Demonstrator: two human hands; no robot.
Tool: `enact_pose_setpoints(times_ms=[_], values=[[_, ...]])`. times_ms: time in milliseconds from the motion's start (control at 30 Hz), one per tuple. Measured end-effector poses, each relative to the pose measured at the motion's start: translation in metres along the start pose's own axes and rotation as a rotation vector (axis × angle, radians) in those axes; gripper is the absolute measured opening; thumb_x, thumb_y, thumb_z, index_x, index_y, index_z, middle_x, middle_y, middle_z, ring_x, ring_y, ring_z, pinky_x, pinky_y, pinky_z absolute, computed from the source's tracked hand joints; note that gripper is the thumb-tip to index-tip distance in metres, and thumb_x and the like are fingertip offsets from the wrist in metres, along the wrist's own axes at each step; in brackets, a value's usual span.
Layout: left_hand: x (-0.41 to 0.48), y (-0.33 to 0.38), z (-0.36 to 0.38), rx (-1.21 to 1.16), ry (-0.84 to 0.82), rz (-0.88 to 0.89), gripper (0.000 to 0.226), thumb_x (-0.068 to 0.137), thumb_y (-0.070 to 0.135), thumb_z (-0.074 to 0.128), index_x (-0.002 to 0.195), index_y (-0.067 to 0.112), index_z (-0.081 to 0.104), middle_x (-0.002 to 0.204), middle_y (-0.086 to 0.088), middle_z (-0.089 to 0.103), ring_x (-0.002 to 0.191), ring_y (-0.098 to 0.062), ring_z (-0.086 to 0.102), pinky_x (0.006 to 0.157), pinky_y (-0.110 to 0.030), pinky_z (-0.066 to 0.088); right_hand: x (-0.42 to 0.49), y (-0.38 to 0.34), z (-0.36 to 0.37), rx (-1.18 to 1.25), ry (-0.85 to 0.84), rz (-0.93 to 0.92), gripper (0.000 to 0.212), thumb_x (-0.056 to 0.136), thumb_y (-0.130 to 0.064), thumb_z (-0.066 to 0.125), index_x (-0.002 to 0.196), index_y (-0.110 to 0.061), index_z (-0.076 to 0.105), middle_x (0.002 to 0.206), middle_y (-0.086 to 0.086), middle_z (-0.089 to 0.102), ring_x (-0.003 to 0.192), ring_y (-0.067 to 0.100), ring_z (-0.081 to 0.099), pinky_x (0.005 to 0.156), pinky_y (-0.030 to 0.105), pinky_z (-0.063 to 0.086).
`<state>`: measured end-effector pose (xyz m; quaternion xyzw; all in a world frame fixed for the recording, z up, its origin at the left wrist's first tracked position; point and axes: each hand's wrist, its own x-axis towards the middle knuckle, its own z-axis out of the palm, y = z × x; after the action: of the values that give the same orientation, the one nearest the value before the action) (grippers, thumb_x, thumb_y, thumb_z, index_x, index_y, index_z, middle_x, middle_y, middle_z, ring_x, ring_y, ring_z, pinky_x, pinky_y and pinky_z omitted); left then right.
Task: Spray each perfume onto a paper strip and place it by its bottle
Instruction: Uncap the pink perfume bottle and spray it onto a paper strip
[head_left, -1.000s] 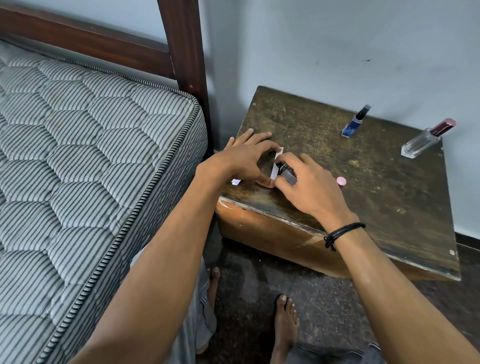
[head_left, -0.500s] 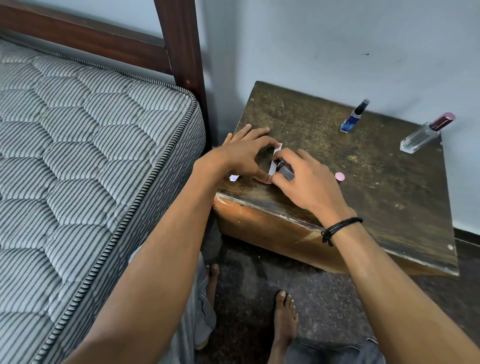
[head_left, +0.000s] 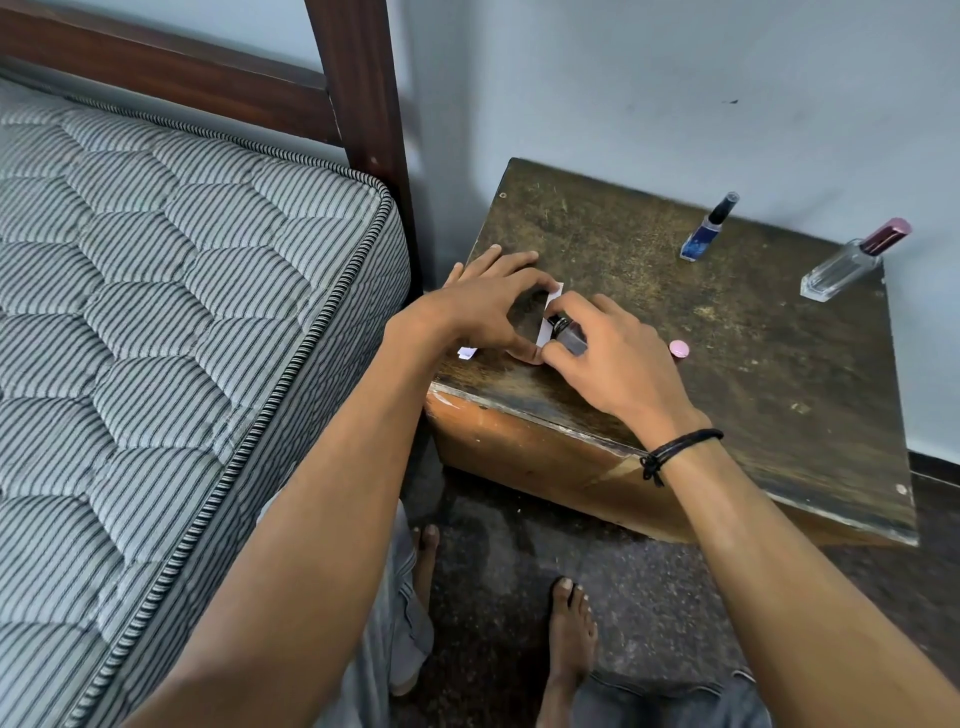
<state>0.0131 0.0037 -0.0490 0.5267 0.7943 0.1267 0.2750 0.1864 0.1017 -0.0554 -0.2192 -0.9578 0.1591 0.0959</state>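
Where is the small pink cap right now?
In the head view, the pink cap lies on the wooden table, just right of the right hand, nearer the front than the blue bottle at the back.

Left hand (head_left: 483, 314) arched, thumb and fingers (head_left: 519, 287) seemingly pinching, right hand (head_left: 621, 364) curled, gripping

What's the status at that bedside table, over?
Left hand pinches paper strip. Right hand grips small bottle, nozzle at the strip. Pink cap lies loose nearby. Nothing in the way.
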Motion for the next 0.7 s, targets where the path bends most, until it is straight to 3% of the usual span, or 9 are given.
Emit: enact_pose_setpoints(times_ms=[233,433,600,700], values=[[-0.001,-0.001,0.000,-0.024,-0.001,0.000,0.088,0.070,0.052,0.082,0.145,0.046,0.036,0.165,0.018,0.004,0.154,-0.019,-0.014,0.119,-0.058,-0.006,-0.001,0.001,0.001,0.041,0.011,0.025,0.036,0.090,-0.043,0.060,0.125,-0.033,0.056,0.097,-0.004,0.053,0.079,0.032,0.060,0.062,0.041,0.050],[-0.002,0.001,-0.003,-0.040,-0.025,-0.004,0.086,0.070,0.051,0.084,0.143,0.045,0.038,0.166,0.017,0.003,0.153,-0.019,-0.015,0.119,-0.057,-0.008,0.005,0.010,0.001,0.136,0.011,0.099,0.036,0.093,-0.044,0.059,0.129,-0.042,0.055,0.102,-0.004,0.055,0.085,0.026,0.060,0.062,0.035,0.037],[-0.004,0.002,-0.005,-0.040,-0.039,-0.009,0.086,0.070,0.049,0.085,0.142,0.045,0.038,0.166,0.016,0.002,0.153,-0.019,-0.016,0.119,-0.057,-0.008,0.007,0.011,-0.001,0.099,-0.006,0.070,0.039,0.094,-0.044,0.060,0.132,-0.041,0.053,0.102,-0.002,0.053,0.083,0.030,0.061,0.062,0.036,0.040],[-0.004,0.002,-0.004,-0.037,-0.041,-0.011,0.086,0.070,0.049,0.085,0.142,0.044,0.038,0.166,0.017,0.000,0.153,-0.019,-0.016,0.119,-0.056,-0.009,0.007,0.008,-0.002,0.065,-0.016,0.045,0.040,0.094,-0.043,0.060,0.133,-0.037,0.054,0.103,-0.002,0.052,0.083,0.033,0.062,0.065,0.042,0.050]])
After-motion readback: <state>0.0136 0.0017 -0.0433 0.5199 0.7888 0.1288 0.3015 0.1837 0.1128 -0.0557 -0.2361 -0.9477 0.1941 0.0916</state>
